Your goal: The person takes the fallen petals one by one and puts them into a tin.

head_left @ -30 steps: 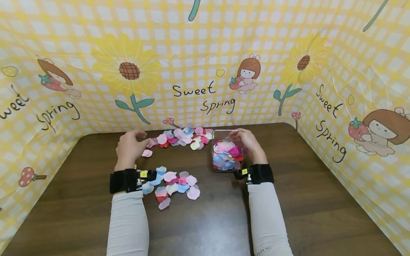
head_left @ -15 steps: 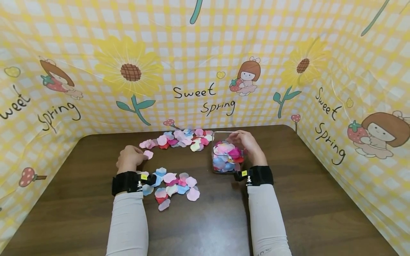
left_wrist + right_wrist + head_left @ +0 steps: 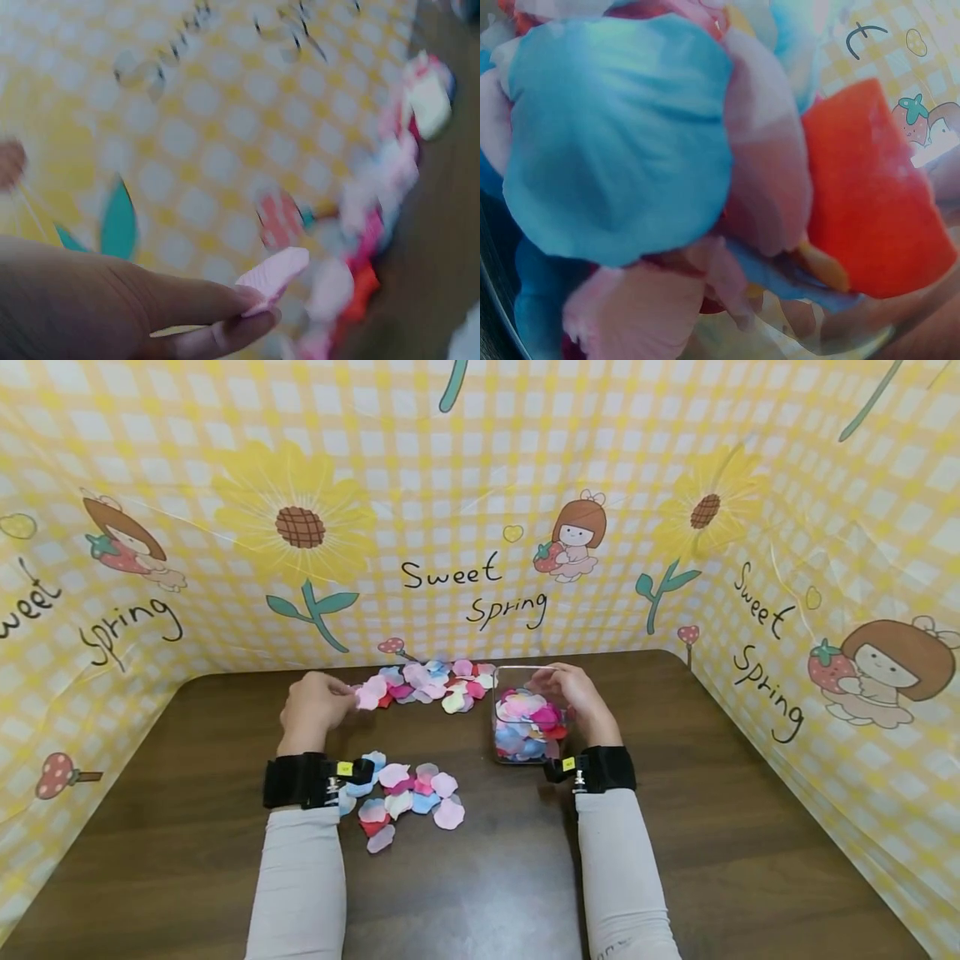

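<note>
Pink petal (image 3: 274, 275) is pinched in the left hand (image 3: 313, 710) grip, above the counter (image 3: 750, 827). The clear jar (image 3: 525, 727) lies to its right, held steady by the right hand (image 3: 581, 697).

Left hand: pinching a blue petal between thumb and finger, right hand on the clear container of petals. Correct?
Not quite: the petal is pink, not blue, as the left wrist view shows. The left hand does pinch it between thumb and finger, and the right hand is on the clear container of petals.
</note>
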Action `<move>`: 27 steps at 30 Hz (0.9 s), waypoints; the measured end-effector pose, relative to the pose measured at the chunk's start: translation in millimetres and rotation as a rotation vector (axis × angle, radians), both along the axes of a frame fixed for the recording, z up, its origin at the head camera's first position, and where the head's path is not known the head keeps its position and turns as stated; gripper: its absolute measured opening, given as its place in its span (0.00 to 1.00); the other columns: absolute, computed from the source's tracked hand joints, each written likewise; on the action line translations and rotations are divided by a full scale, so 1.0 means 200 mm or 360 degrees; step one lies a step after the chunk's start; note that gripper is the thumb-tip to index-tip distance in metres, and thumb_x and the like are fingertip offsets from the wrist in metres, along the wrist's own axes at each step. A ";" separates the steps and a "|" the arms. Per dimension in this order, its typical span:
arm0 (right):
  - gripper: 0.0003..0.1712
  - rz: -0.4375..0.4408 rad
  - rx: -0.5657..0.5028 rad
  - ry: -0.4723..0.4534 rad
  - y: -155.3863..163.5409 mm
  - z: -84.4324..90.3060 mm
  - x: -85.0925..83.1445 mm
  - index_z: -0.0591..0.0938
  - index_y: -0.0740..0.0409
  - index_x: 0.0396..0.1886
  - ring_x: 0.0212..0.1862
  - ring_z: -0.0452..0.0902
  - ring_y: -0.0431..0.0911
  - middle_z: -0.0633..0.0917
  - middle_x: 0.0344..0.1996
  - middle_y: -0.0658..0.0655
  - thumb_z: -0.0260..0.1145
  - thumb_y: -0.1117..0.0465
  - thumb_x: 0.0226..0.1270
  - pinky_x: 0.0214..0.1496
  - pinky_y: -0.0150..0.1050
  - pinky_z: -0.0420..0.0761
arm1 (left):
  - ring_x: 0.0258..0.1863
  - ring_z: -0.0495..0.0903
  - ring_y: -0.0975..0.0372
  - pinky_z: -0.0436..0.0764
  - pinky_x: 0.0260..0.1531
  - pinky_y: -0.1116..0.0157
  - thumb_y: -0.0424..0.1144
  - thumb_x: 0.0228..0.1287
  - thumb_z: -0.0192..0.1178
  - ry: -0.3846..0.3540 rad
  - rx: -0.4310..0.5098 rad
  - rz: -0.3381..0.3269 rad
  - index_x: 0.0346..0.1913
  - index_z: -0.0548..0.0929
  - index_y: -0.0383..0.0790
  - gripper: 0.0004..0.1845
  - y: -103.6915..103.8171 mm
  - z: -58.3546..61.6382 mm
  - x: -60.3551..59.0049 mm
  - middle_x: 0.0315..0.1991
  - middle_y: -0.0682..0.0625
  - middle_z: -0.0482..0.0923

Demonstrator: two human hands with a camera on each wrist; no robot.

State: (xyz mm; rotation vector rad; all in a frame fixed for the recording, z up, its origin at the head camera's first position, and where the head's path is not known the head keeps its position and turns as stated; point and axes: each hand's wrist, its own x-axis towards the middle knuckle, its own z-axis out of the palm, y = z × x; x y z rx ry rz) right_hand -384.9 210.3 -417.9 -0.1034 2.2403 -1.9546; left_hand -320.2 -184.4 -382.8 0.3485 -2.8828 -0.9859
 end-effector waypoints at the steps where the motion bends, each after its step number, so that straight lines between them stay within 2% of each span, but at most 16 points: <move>1: 0.22 0.0002 0.0002 0.0003 0.00 0.00 0.00 0.79 0.69 0.56 0.60 0.80 0.59 0.85 0.56 0.67 0.42 0.66 0.76 0.66 0.53 0.72 | 0.49 0.78 0.44 0.74 0.43 0.45 0.45 0.70 0.63 0.0052 -0.0025 -0.0034 0.50 0.89 0.37 0.16 0.04 0.03 0.01 0.51 0.36 0.83; 4: 0.22 0.0001 -0.0001 0.0000 0.01 0.00 0.00 0.79 0.69 0.56 0.60 0.80 0.59 0.84 0.56 0.68 0.42 0.66 0.76 0.67 0.53 0.72 | 0.46 0.81 0.45 0.76 0.40 0.47 0.45 0.71 0.64 0.0231 -0.0082 -0.0167 0.49 0.90 0.38 0.15 0.19 0.11 0.02 0.47 0.39 0.86; 7: 0.22 0.0011 0.0010 -0.0017 0.00 0.00 0.00 0.79 0.68 0.58 0.61 0.80 0.59 0.85 0.57 0.67 0.41 0.65 0.77 0.67 0.54 0.71 | 0.43 0.84 0.49 0.79 0.38 0.50 0.43 0.68 0.67 0.0429 -0.0077 -0.0322 0.46 0.91 0.40 0.11 0.35 0.16 0.03 0.43 0.43 0.89; 11: 0.23 0.0009 0.0028 -0.0025 0.00 0.01 0.00 0.79 0.66 0.59 0.60 0.80 0.57 0.85 0.56 0.65 0.41 0.65 0.77 0.66 0.54 0.70 | 0.42 0.87 0.53 0.80 0.36 0.54 0.40 0.66 0.69 0.0655 -0.0008 -0.0506 0.42 0.92 0.42 0.08 0.56 0.17 0.05 0.39 0.47 0.90; 15: 0.23 0.0001 0.0032 -0.0032 -0.03 0.03 -0.01 0.79 0.65 0.58 0.58 0.81 0.56 0.86 0.55 0.64 0.42 0.64 0.76 0.65 0.54 0.71 | 0.40 0.87 0.57 0.80 0.35 0.57 0.39 0.66 0.70 0.0797 0.0044 -0.0616 0.41 0.92 0.43 0.06 0.71 0.14 0.07 0.38 0.50 0.90; 18: 0.23 0.0000 0.0025 -0.0046 -0.06 0.04 -0.02 0.80 0.65 0.57 0.58 0.81 0.55 0.86 0.55 0.64 0.42 0.63 0.77 0.65 0.53 0.72 | 0.37 0.86 0.59 0.78 0.31 0.60 0.40 0.67 0.69 0.0821 0.0027 -0.0668 0.42 0.93 0.44 0.06 0.79 0.10 0.07 0.38 0.51 0.90; 21: 0.23 0.0008 0.0018 -0.0062 -0.07 0.04 -0.02 0.79 0.65 0.58 0.58 0.81 0.55 0.86 0.56 0.64 0.42 0.62 0.77 0.64 0.53 0.72 | 0.35 0.84 0.59 0.77 0.27 0.63 0.39 0.68 0.69 0.0775 0.0007 -0.0726 0.45 0.92 0.44 0.07 0.81 0.06 0.07 0.42 0.52 0.90; 24: 0.23 0.0010 0.0024 -0.0080 -0.05 0.03 0.00 0.79 0.65 0.60 0.59 0.80 0.56 0.85 0.57 0.63 0.42 0.62 0.78 0.65 0.53 0.72 | 0.41 0.85 0.58 0.78 0.30 0.63 0.40 0.69 0.68 0.0728 0.0018 -0.0743 0.49 0.91 0.44 0.10 0.81 0.05 0.06 0.47 0.51 0.89; 27: 0.23 -0.0024 0.0056 -0.0101 -0.01 0.02 0.03 0.79 0.64 0.59 0.59 0.80 0.55 0.86 0.56 0.61 0.42 0.62 0.78 0.64 0.53 0.72 | 0.48 0.85 0.57 0.79 0.35 0.61 0.43 0.71 0.66 0.0749 0.0056 -0.0725 0.51 0.90 0.45 0.11 0.79 0.07 0.06 0.49 0.52 0.89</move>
